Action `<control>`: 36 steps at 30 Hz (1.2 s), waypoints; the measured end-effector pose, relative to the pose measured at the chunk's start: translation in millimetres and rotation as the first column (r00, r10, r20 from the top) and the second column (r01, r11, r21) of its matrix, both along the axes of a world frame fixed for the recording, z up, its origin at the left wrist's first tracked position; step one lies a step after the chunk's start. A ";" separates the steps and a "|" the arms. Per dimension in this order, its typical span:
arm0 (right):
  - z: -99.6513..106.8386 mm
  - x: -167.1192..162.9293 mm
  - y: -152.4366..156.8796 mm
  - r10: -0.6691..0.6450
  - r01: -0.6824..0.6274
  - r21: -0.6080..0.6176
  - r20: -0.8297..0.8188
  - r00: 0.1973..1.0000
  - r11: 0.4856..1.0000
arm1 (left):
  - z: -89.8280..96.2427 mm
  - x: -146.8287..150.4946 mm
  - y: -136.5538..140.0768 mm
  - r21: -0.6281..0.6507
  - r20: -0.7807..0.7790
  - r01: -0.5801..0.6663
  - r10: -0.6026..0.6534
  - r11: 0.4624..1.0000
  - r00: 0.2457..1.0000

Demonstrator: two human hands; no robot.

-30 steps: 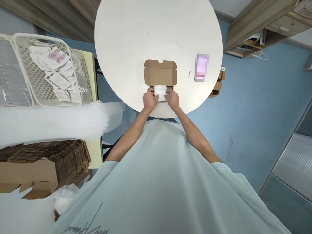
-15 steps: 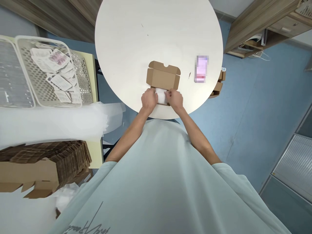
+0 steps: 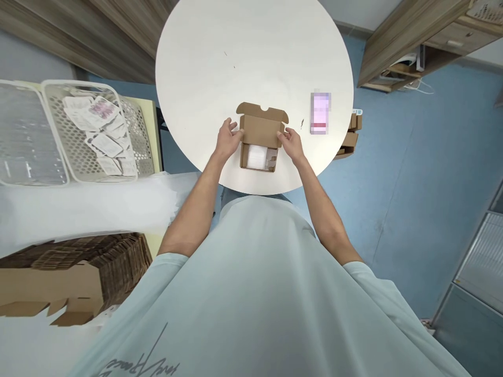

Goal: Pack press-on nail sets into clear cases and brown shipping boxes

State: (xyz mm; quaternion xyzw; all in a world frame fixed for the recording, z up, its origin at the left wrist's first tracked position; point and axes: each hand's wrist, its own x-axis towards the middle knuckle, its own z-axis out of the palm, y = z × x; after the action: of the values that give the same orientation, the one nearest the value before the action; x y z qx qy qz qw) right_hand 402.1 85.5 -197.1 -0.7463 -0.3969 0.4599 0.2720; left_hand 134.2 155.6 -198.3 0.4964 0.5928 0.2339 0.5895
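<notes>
A small brown cardboard box [image 3: 257, 170] lies on the round white table near its front edge, its lid [image 3: 261, 130] raised away from me. Inside the box sits a white wrapped item [image 3: 257, 156], with something clear and shiny beside it at the right. My left hand [image 3: 229, 140] is at the lid's left edge, thumb against the side flap and the other fingers spread. At the right edge of the lid, my right hand [image 3: 291, 144] touches the other side flap with its thumb, fingers apart.
A phone-like thing, blurred out [image 3: 320, 113], lies on the table's right side. To my left are a white basket [image 3: 88, 86] of printed packets, a stack of white sheets [image 3: 86, 204] and folded cardboard boxes [image 3: 121, 272]. More small boxes [image 3: 349, 140] show beyond the table's right edge.
Both hands have left the white item inside the box and moved up and outward to the lid's sides. The lid's side flaps, spread outward before, are now bent in.
</notes>
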 end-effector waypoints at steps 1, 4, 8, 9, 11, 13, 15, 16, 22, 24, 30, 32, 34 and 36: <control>2.5 -0.4 2.1 0.011 -0.011 0.014 -0.007 1.000 1.000 | 2.7 0.5 -1.1 0.012 0.013 0.001 -0.001 1.000 1.000; 14.4 0.4 6.3 0.093 -0.092 0.057 -0.008 0.996 0.994 | 9.5 1.0 -2.1 0.036 0.023 0.007 -0.008 0.999 1.000; 32.5 -1.7 2.9 0.138 -0.143 0.101 0.061 0.989 0.985 | 14.8 1.6 -3.5 0.081 0.040 0.019 -0.022 0.997 0.999; 35.9 -3.3 0.2 0.139 -0.147 0.116 0.077 0.987 0.982 | 16.2 2.4 -5.3 0.088 0.041 0.023 -0.026 0.996 0.999; 40.5 -6.9 -6.4 0.153 -0.165 0.141 0.095 0.984 0.976 | 19.8 4.9 -11.2 0.090 0.037 0.026 -0.030 0.996 0.999; 42.9 -10.4 -13.5 0.166 -0.181 0.148 0.104 0.981 0.972 | 25.1 7.6 -19.5 0.082 0.026 0.018 -0.020 0.997 0.999; 44.0 -12.6 -20.1 0.164 -0.180 0.145 0.119 0.979 0.973 | 31.7 9.3 -28.3 0.067 0.006 0.003 -0.003 0.998 1.000; 44.4 -13.0 -23.0 0.162 -0.180 0.142 0.129 0.978 0.973 | 35.2 9.7 -32.3 0.060 -0.006 -0.001 0.001 0.998 1.000; 47.5 -7.8 -34.1 0.189 -0.208 0.117 0.160 0.969 0.971 | 48.3 9.5 -43.4 0.091 -0.027 0.045 -0.043 0.995 0.999; 48.8 -5.4 -38.0 0.197 -0.214 0.106 0.154 0.968 0.971 | 48.7 9.1 -46.4 0.099 -0.039 0.047 -0.043 0.994 0.998; 54.9 -9.1 -67.4 0.223 -0.245 0.114 0.176 0.959 0.963 | 45.7 2.0 -75.5 0.083 -0.135 0.069 -0.057 0.994 0.989; 57.3 -14.4 -81.6 0.236 -0.258 0.102 0.187 0.953 0.961 | 44.9 -0.5 -89.7 0.082 -0.156 0.085 -0.072 0.993 0.985; 58.7 -20.0 -94.4 0.238 -0.257 0.091 0.185 0.954 0.962 | 45.0 -2.1 -102.5 0.083 -0.159 0.103 -0.089 0.991 0.983; 58.6 -24.3 -103.2 0.228 -0.246 0.093 0.168 0.959 0.965 | 46.4 -2.5 -111.3 0.077 -0.163 0.111 -0.097 0.991 0.982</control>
State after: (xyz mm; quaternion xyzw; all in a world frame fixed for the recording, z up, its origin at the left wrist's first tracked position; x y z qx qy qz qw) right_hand 377.8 -17.7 -138.5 -0.7102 -0.5291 0.4062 0.2250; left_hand 131.7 44.4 -151.8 0.5687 0.6005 0.1877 0.5298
